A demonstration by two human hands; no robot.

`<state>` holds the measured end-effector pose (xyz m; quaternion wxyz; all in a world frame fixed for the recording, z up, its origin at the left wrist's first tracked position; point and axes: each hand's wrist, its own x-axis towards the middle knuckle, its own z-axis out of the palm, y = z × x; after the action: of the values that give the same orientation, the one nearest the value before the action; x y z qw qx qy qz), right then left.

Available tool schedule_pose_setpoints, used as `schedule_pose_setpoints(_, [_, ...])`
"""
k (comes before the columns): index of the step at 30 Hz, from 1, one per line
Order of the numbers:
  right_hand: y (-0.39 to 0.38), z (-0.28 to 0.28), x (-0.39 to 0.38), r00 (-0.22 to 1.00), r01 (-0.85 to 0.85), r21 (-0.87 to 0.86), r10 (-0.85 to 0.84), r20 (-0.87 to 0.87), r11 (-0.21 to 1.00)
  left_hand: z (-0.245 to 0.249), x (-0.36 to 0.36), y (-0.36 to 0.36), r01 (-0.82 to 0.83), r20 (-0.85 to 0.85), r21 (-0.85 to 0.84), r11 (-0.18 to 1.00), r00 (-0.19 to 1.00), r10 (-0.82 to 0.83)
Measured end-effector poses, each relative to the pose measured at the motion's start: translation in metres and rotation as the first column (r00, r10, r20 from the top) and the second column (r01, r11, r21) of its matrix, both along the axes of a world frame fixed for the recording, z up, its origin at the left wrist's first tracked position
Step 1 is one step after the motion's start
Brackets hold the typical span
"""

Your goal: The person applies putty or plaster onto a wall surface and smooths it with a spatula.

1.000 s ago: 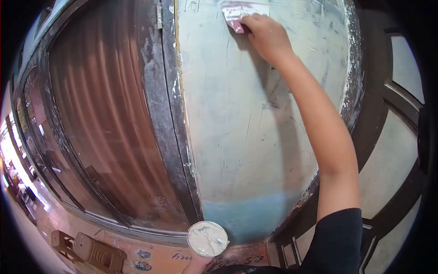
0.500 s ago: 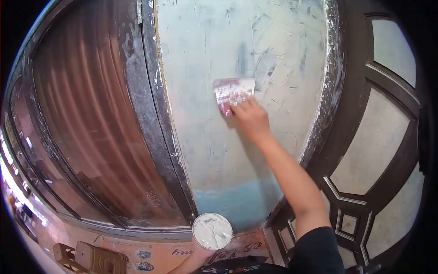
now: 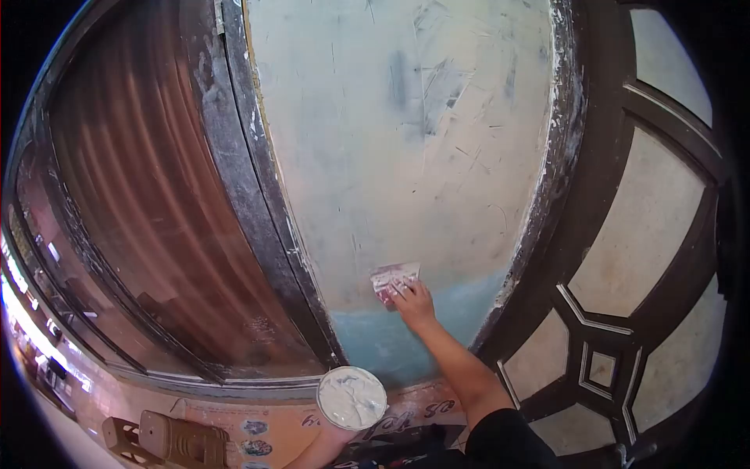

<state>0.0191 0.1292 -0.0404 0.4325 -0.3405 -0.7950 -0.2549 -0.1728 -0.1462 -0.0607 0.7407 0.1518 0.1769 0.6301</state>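
The right hand (image 3: 414,301) is gripping the pink handle of a flat, wide scraper (image 3: 394,277). It is pressing the messy white blade against the pale, scratchy wall panel (image 3: 375,156). The scraper is sitting low on the panel, near its bottom edge, right where the pale part is meeting a smooth blue strip (image 3: 391,340). The left hand (image 3: 326,444) is gripping a round white plastic tub (image 3: 321,397) from underneath, so most of the hand is hiding. The tub is hanging in the air just below the panel's bottom edge.

Some things could be going wrong here. The thick white paste (image 3: 353,400) in the tub is looking soft and lumpy, like cake icing. If the left hand is tipping the tub too far, a blob could be sliding out onto the floor. The scraper has sharp corners, so pushing too hard could be digging a new line into the panel. If the blade is drifting toward the panel's left edge, paste could be smearing onto the dark, rough frame (image 3: 250,195).

The panel is looking chalky, with thin scratches and grey patches near its top edge. Beside the frame, a brown metal shutter (image 3: 141,195) is showing wavy ridges. On the other side, a dark door with pale flat panes (image 3: 641,227) is looking smooth.
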Motion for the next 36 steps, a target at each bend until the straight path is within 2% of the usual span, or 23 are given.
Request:
schedule_pose_setpoints(4, [-0.010, -0.046, 0.008, 0.998, -0.048, -0.075, 0.051, 0.047, 0.996, 0.004, -0.005, -0.002, 0.086, 0.355, -0.113, 0.990, 0.934, -0.040])
schedule_pose_setpoints(7, [-0.020, -0.085, 0.014, 0.994, -0.085, -0.161, 0.094, 0.048, 0.983, 0.019, 0.000, -0.011, 0.050, 0.315, -0.080, 0.996, 0.949, -0.023])
schedule_pose_setpoints(11, [-0.043, -0.103, 0.019, 0.997, -0.059, -0.270, 0.071, 0.036, 0.961, 0.003, -0.002, -0.012, 0.000, 0.279, -0.111, 0.994, 0.960, 0.031])
schedule_pose_setpoints(13, [-0.052, -0.109, 0.023, 0.995, -0.087, -0.303, 0.095, 0.011, 0.949, 0.005, 0.000, -0.017, -0.040, 0.241, -0.070, 0.997, 0.969, 0.056])
schedule_pose_setpoints(15, [-0.060, -0.114, 0.029, 1.000, -0.003, -0.499, 0.006, 0.004, 0.867, 0.011, 0.002, -0.018, -0.033, 0.276, -0.066, 0.997, 0.960, 0.050])
schedule_pose_setpoints(16, [-0.061, -0.115, 0.033, 1.000, -0.004, -0.500, 0.006, 0.003, 0.866, -0.008, -0.003, -0.010, 0.061, 0.471, -0.087, 0.994, 0.882, -0.013])
schedule_pose_setpoints(17, [-0.065, -0.110, 0.038, 0.995, -0.080, -0.543, 0.032, -0.097, 0.836, -0.013, -0.004, -0.008, 0.063, 0.470, -0.090, 0.994, 0.882, -0.013])
schedule_pose_setpoints(18, [-0.068, -0.104, 0.041, 0.979, -0.157, -0.576, 0.052, -0.195, 0.802, -0.019, -0.004, -0.007, 0.020, 0.401, -0.120, 0.993, 0.916, 0.030])
schedule_pose_setpoints(19, [-0.065, -0.106, 0.042, 0.980, -0.153, -0.581, 0.047, -0.194, 0.799, -0.025, -0.004, -0.006, -0.024, 0.328, -0.149, 0.989, 0.942, 0.073])
schedule_pose_setpoints(20, [-0.060, -0.109, 0.042, 0.950, -0.186, -0.669, -0.042, -0.309, 0.720, -0.028, 0.003, -0.006, -0.195, -0.207, -0.039, 0.980, 0.961, 0.183])
schedule_pose_setpoints(21, [-0.058, -0.109, 0.041, 0.903, -0.232, -0.740, -0.143, -0.406, 0.631, -0.021, 0.008, -0.006, -0.194, -0.208, -0.048, 0.980, 0.962, 0.180])
schedule_pose_setpoints(22, [-0.053, -0.108, 0.042, 0.903, -0.232, -0.747, -0.146, -0.403, 0.623, -0.012, 0.010, -0.004, -0.124, 0.078, -0.060, 0.990, 0.989, 0.128])
schedule_pose_setpoints(23, [-0.045, -0.099, 0.041, 0.749, -0.524, -0.740, -0.185, -0.636, 0.423, -0.004, 0.012, -0.002, -0.056, 0.358, -0.053, 0.997, 0.931, 0.072])
schedule_pose_setpoints(24, [-0.038, -0.089, 0.040, 0.536, -0.771, -0.599, -0.289, -0.793, 0.216, -0.004, 0.012, 0.004, 0.028, 0.529, -0.051, 0.998, 0.849, 0.004])
schedule_pose_setpoints(25, [-0.034, -0.073, 0.040, 0.540, -0.769, -0.605, -0.297, -0.788, 0.207, 0.000, 0.014, 0.006, 0.026, 0.532, -0.063, 0.998, 0.847, 0.011])
schedule_pose_setpoints(27, [-0.037, -0.029, 0.041, 0.335, -0.923, -0.384, -0.408, -0.849, 0.041, 0.009, 0.022, 0.016, 0.038, 0.595, 0.026, 0.999, 0.802, -0.046])
schedule_pose_setpoints(28, [-0.042, -0.009, 0.039, 0.341, -0.921, -0.389, -0.412, -0.845, 0.034, 0.013, 0.024, 0.024, -0.038, 0.361, -0.097, 0.995, 0.930, 0.071])
schedule_pose_setpoints(29, [-0.049, 0.012, 0.036, 0.292, -0.943, -0.330, -0.375, -0.880, 0.040, 0.030, 0.028, 0.027, 0.023, 0.538, -0.036, 0.999, 0.843, 0.000])
schedule_pose_setpoints(30, [-0.054, 0.028, 0.034, 0.240, -0.962, -0.269, -0.334, -0.911, 0.043, 0.033, 0.031, 0.033, -0.018, 0.450, -0.006, 1.000, 0.893, 0.019])
schedule_pose_setpoints(31, [-0.056, 0.038, 0.033, 0.246, -0.961, -0.273, -0.332, -0.911, 0.038, 0.035, 0.034, 0.040, -0.055, 0.357, 0.028, 0.998, 0.933, 0.042])
schedule_pose_setpoints(33, [-0.061, 0.056, 0.031, 0.285, -0.949, -0.305, -0.197, -0.938, 0.084, 0.046, 0.038, 0.050, -0.075, 0.377, 0.040, 0.996, 0.925, 0.054])
schedule_pose_setpoints(35, [-0.066, 0.070, 0.030, 0.326, -0.935, -0.342, -0.152, -0.933, 0.092, 0.059, 0.043, 0.061, -0.092, 0.395, 0.057, 0.994, 0.917, 0.063])
schedule_pose_setpoints(36, [-0.068, 0.073, 0.030, 0.334, -0.931, -0.341, -0.077, -0.939, 0.126, 0.066, 0.045, 0.066, -0.106, 0.358, 0.076, 0.992, 0.931, 0.072])
